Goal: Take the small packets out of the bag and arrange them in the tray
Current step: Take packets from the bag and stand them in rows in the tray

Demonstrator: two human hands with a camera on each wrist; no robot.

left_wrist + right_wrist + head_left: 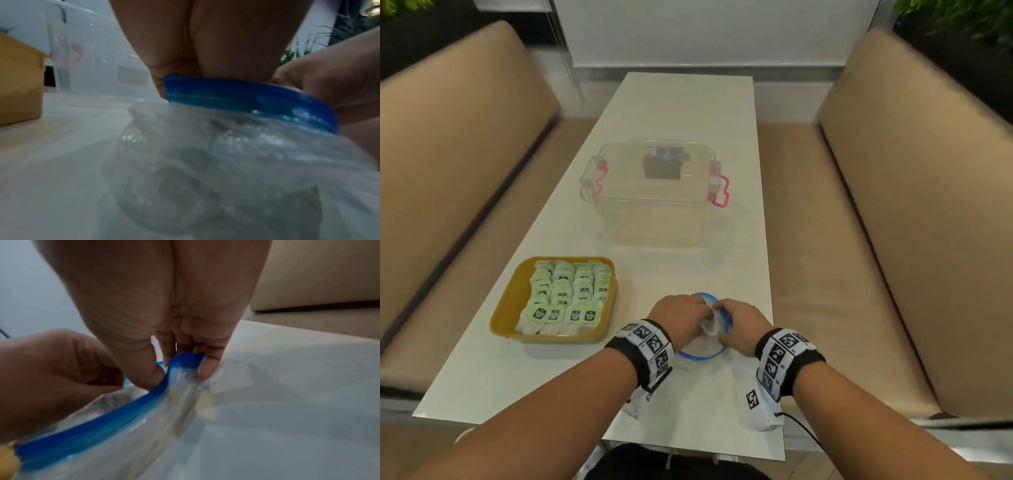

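Head view: both hands pinch the bag's blue rim; best pull evenly, keeping it low over the table.

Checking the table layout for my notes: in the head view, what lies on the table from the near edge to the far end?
Bag with blue rim, held by left hand and right hand → yellow tray of green packets → clear lidded box.
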